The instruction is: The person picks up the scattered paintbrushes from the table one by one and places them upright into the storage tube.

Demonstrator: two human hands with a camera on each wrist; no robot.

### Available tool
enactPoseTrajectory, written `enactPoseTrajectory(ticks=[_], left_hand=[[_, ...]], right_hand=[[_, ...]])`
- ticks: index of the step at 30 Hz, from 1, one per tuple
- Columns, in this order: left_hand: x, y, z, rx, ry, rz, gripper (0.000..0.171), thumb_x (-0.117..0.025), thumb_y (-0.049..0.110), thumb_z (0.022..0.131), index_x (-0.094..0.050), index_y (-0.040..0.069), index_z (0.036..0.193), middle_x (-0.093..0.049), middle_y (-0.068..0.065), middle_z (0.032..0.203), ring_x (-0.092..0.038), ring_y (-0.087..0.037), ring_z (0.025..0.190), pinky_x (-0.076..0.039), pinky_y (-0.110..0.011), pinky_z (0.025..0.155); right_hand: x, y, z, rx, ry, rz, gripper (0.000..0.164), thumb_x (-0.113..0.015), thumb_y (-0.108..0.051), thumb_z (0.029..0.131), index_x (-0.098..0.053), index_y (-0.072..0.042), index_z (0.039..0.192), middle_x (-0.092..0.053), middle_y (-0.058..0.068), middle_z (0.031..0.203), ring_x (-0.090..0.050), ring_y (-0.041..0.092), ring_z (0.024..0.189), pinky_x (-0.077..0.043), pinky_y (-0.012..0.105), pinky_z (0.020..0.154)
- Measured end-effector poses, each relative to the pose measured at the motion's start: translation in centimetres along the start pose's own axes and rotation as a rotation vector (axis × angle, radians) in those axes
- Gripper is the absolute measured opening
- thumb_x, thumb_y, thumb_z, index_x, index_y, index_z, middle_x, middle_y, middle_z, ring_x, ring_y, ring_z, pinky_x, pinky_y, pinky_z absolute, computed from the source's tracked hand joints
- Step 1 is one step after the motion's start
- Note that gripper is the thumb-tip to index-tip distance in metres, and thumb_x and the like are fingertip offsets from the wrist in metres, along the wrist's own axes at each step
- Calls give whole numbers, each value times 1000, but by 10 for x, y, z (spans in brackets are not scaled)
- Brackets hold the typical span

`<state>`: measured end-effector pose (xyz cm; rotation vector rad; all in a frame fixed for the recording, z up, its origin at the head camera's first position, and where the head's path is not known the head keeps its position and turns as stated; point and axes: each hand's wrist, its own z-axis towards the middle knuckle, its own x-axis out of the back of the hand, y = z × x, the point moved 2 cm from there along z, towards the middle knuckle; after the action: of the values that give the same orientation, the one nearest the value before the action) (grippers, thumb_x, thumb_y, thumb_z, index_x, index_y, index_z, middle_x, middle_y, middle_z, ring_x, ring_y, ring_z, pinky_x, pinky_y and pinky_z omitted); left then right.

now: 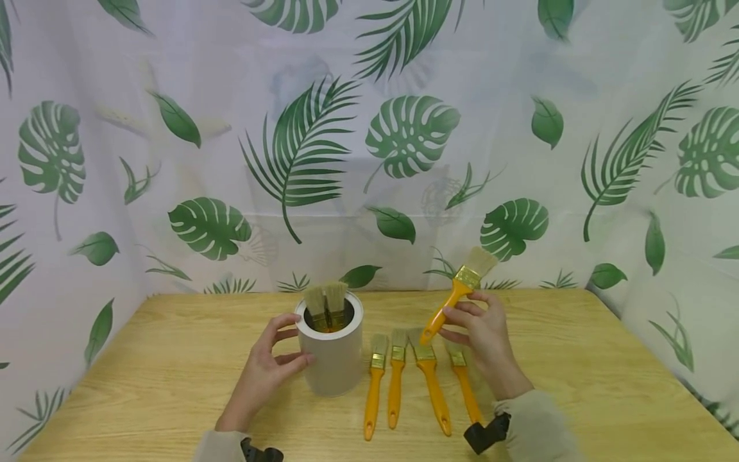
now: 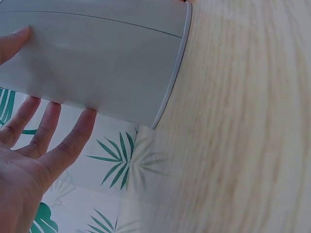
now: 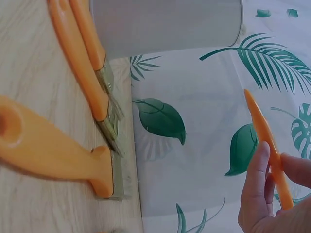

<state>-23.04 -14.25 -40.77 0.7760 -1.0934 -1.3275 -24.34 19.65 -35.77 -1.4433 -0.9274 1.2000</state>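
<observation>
Head: left hand [image 1: 268, 372] gripping white-rimmed grey can [image 1: 331, 369], two paintbrushes [image 1: 335, 301] inside; right hand [image 1: 485, 333] pinching orange-handled paintbrush [image 1: 450, 300] above four paintbrushes [image 1: 433, 388] on tabletop [image 1: 190, 359]. Left wrist: thumb [image 2: 14, 43], fingers [image 2: 73, 138] against can. Right wrist: pinched handle [image 3: 264, 127].

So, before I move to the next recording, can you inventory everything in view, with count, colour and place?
Flat paintbrushes lying loose: 4, orange handles, gold bands, pale bristles, on the table right of the can
Flat paintbrush held up: 1, same colours, in the right hand
Paintbrushes standing bristles-up: 2 visible, pale bristles, gold bands, inside the can
Cylindrical open can: 1, pale grey with white rim, upright at the left hand
Wood-grain table: 1, light yellow-brown, under everything
Leaf-print cloth backdrop: white with green leaves, behind and beside the table
Black devices: 2, one per wrist
Long sleeves: 2, pale beige-grey, on both arms
Left hand: 1, bare, gripping the can
Right hand: 1, bare, above the loose brushes
</observation>
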Motion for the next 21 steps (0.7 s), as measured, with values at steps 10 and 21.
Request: enactPoseTrajectory(ticks=[10, 21], left_hand=[[0, 0, 0, 0, -5, 16, 63, -77, -11, 83, -49, 6, 137, -47, -15, 143, -50, -43, 126, -59, -46, 91], [0, 0, 2, -2, 2, 9, 62, -77, -13, 83, -50, 6, 136, -47, -15, 143, -50, -43, 126, -59, -45, 91]], right_hand=[[-22, -6, -2, 98, 28, 53, 42, -64, 12, 94, -35, -5, 120, -58, 8, 95, -70, 15, 72, -64, 36, 66], [-54, -11, -3, 145, 2, 146, 40, -63, 14, 93, -38, -5, 118, -58, 12, 95, -70, 17, 69, -64, 38, 64]])
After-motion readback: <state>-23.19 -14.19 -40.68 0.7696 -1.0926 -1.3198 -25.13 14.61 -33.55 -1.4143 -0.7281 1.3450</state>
